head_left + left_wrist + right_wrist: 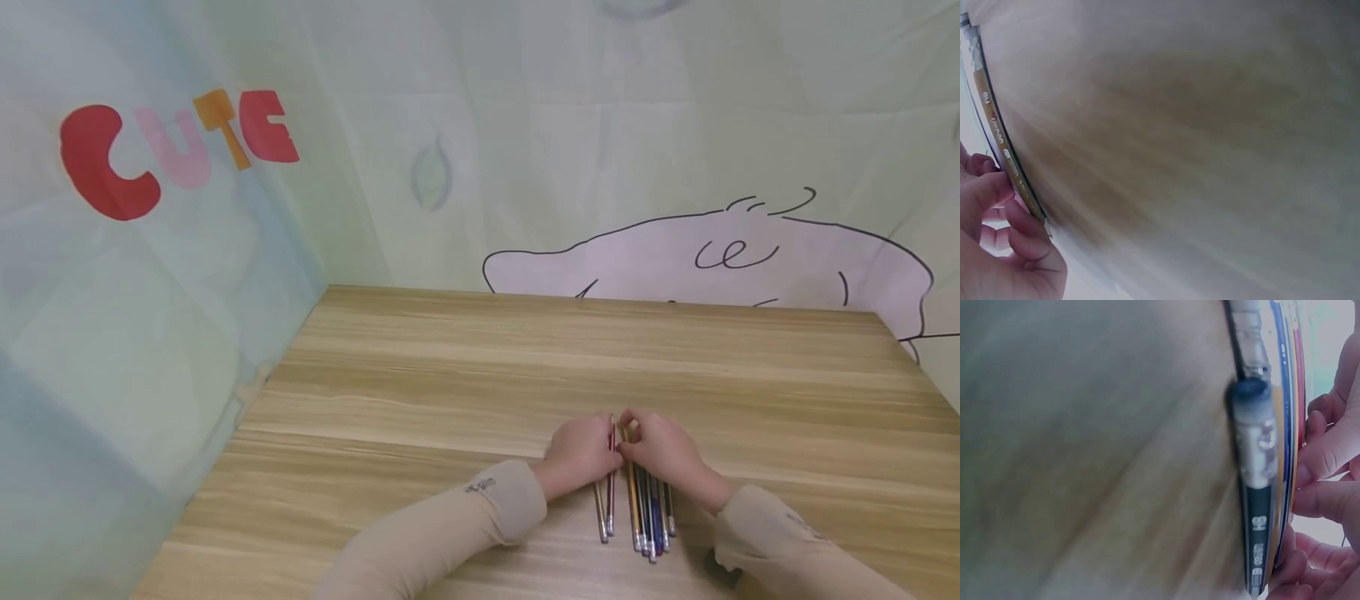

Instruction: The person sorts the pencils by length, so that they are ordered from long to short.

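Two pencils, one gold point(601, 515) and one dark red point(611, 504), lie side by side on the wooden table, eraser ends toward me. My left hand point(581, 454) has its curled fingers at their far ends, holding them. Just to the right lies a fanned row of several more pencils, among them a yellow pencil point(636, 521) and a blue one point(657, 525). Over the far ends of this row my right hand point(663, 450) pinches the yellow pencil, its fingertips close to the left hand's. The left wrist view shows white lettering on the gold pencil; a dark pencil point(1257, 537) marked HB stands out in the right wrist view.
The wooden table point(420, 367) stretches away on all sides of the pencils. Behind it hangs a pale curtain point(465, 108) with a drawn figure, and coloured letters spell CUTE on the left side. A small dark object point(722, 568) shows under the right sleeve.
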Demonstrator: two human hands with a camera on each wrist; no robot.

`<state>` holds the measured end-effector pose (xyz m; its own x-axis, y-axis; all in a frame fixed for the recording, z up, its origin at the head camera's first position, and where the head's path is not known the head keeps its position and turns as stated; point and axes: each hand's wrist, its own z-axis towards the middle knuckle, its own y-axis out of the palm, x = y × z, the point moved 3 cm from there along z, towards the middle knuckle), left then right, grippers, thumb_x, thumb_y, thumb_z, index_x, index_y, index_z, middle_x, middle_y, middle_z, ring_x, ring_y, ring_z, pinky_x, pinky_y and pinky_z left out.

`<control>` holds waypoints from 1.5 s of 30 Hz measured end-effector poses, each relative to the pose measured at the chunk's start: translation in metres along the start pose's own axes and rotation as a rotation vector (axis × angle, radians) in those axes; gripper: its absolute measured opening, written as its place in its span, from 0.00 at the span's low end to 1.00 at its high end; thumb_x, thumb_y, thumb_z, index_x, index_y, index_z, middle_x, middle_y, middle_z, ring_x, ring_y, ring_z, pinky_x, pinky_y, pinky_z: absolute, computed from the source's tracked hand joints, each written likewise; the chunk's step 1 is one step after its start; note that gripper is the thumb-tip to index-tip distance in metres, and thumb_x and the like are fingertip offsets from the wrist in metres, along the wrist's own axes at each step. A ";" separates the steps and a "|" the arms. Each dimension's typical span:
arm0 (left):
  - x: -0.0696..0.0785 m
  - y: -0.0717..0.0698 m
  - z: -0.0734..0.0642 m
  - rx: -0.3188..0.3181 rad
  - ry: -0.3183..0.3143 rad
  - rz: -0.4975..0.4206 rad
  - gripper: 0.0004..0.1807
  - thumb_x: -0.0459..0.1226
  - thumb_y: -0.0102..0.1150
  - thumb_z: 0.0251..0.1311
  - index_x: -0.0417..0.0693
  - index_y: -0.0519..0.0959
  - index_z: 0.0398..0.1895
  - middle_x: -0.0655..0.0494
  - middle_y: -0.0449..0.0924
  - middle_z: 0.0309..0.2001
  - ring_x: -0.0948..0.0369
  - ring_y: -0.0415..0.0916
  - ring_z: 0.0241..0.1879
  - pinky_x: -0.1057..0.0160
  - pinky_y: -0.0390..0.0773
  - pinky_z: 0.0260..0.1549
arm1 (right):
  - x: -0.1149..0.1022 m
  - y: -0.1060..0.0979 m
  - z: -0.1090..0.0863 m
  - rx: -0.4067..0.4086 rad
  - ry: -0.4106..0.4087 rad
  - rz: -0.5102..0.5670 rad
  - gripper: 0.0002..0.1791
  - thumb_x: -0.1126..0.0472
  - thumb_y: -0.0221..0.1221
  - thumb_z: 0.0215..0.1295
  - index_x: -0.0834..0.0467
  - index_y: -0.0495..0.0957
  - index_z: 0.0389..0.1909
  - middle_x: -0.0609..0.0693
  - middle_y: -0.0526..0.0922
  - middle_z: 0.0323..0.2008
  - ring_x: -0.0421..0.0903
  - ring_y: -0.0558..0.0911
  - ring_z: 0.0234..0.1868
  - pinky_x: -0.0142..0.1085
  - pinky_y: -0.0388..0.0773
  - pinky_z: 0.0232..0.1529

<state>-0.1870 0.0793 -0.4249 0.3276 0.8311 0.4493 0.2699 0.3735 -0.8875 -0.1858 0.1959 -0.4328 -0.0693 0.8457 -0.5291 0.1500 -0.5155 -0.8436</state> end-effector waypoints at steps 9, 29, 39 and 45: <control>0.001 -0.002 0.003 0.000 -0.031 -0.003 0.13 0.43 0.62 0.41 0.54 0.66 0.16 0.64 0.64 0.14 0.67 0.62 0.14 0.71 0.61 0.11 | -0.001 -0.001 0.001 0.014 0.000 0.003 0.14 0.63 0.61 0.45 0.60 0.74 0.36 0.49 0.78 0.21 0.41 0.72 0.19 0.32 0.67 0.19; -0.002 -0.001 0.002 -0.012 -0.044 -0.111 0.12 0.43 0.63 0.41 0.53 0.68 0.17 0.65 0.65 0.14 0.67 0.62 0.14 0.73 0.61 0.14 | -0.001 -0.002 0.000 0.042 0.068 0.031 0.23 0.62 0.61 0.44 0.66 0.72 0.43 0.48 0.74 0.16 0.40 0.69 0.16 0.31 0.65 0.16; -0.003 0.000 0.001 -0.009 -0.051 -0.162 0.09 0.41 0.63 0.43 0.51 0.75 0.28 0.65 0.69 0.18 0.68 0.65 0.17 0.73 0.64 0.16 | 0.002 -0.005 -0.001 0.017 0.119 0.202 0.24 0.63 0.60 0.43 0.68 0.71 0.44 0.54 0.81 0.25 0.41 0.75 0.20 0.32 0.72 0.21; -0.003 -0.003 -0.001 0.024 -0.026 -0.239 0.10 0.39 0.61 0.45 0.52 0.78 0.34 0.66 0.68 0.14 0.69 0.62 0.12 0.73 0.63 0.12 | 0.002 -0.013 -0.001 0.039 0.103 0.271 0.23 0.65 0.59 0.44 0.70 0.71 0.44 0.54 0.79 0.23 0.42 0.74 0.19 0.33 0.72 0.20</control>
<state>-0.1876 0.0752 -0.4232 0.2336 0.7281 0.6445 0.3154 0.5702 -0.7585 -0.1867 0.2049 -0.4224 0.0689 0.6848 -0.7255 0.1115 -0.7280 -0.6765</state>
